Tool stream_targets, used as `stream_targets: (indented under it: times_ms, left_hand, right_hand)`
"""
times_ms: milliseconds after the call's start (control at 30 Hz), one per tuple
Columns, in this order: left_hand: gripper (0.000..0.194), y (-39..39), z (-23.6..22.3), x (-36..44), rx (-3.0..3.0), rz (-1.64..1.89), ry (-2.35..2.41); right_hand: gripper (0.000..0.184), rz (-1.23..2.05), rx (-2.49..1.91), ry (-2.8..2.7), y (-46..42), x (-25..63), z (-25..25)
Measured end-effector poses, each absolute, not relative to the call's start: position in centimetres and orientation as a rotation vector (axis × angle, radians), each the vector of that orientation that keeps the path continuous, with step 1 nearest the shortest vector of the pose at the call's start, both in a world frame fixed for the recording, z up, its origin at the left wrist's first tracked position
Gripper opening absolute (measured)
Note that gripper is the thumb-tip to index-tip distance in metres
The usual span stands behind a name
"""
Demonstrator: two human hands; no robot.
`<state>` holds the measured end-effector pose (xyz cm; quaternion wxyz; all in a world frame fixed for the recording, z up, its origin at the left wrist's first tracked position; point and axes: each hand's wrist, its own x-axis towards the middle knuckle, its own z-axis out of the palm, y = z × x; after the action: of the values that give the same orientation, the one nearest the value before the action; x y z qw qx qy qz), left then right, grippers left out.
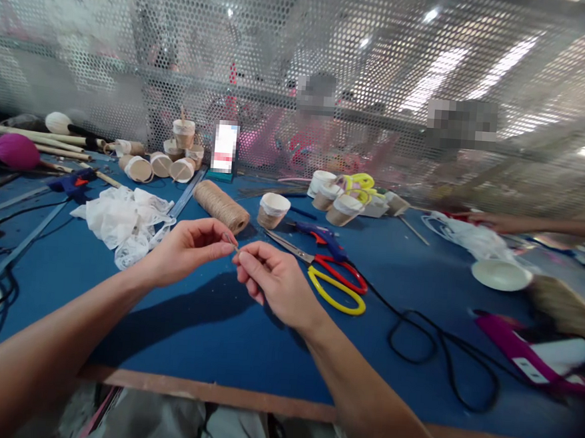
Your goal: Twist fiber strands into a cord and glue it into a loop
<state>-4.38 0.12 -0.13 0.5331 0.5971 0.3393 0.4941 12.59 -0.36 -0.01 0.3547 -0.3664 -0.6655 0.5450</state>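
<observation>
Over the blue tabletop, my left hand and my right hand meet fingertip to fingertip. Both pinch a short, thin piece of brown twine, mostly hidden by the fingers. Just beyond them lies a spool of jute twine on its side. A small cup wrapped in twine with a white rim stands to its right. Scissors with one red and one yellow handle lie beside my right hand, near a blue glue gun. A heap of white lace is left of my left hand.
Several wrapped cups sit at the back left, others at back right beside yellow cord. A phone stands against the mesh screen. A black cable loops to a purple power strip. Another person's arm reaches in right.
</observation>
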Motion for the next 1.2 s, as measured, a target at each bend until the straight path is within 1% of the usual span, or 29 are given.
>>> stream_targets:
  times_ms: [100, 133, 233, 300, 333, 533, 800, 933, 1100, 1200]
  left_hand:
    - [0.010, 0.1, -0.4, -4.2, 1.433, 1.191, 0.853]
    - [0.011, 0.1, -0.5, -4.1, 1.432, 1.209, 0.888]
    - [0.012, 0.1, -0.9, -3.8, 1.421, 1.256, 0.981]
    - [0.012, 0.1, -1.0, -3.6, 1.426, 1.267, 0.993]
    - [0.013, 0.1, -1.0, -3.7, 1.436, 1.267, 0.987]
    - [0.011, 0.1, -0.8, -4.0, 1.486, 1.242, 0.909]
    - [0.009, 0.0, -0.2, -4.1, 1.472, 1.215, 0.882]
    - [0.009, 0.0, -0.2, -4.2, 1.477, 1.184, 0.876]
    - [0.011, 0.0, -0.6, -3.9, 1.435, 1.243, 0.974]
    - [0.011, 0.0, -0.6, -3.9, 1.419, 1.230, 0.934]
  right_hand:
    - [0.019, 1.357, -0.981, -1.763, -0.2, 12.5, -0.3]
    - [0.018, 1.264, -1.014, -1.782, -0.2, 12.5, -0.4]
    - [0.013, 0.850, -1.089, -1.828, -0.2, 12.3, -0.7]
    - [0.013, 0.739, -1.097, -1.839, -0.2, 12.2, -0.8]
    - [0.014, 0.772, -1.096, -1.836, -0.3, 12.1, -0.8]
    - [0.016, 1.200, -1.046, -1.743, -0.5, 12.3, -0.3]
    - [0.019, 1.424, -0.981, -1.716, -0.4, 12.6, 0.2]
    - [0.020, 1.403, -0.993, -1.768, -0.4, 12.5, 0.2]
    - [0.016, 1.033, -1.127, -1.785, -0.4, 12.2, -0.6]
    - [0.016, 1.061, -1.105, -1.758, -0.4, 12.3, -0.7]
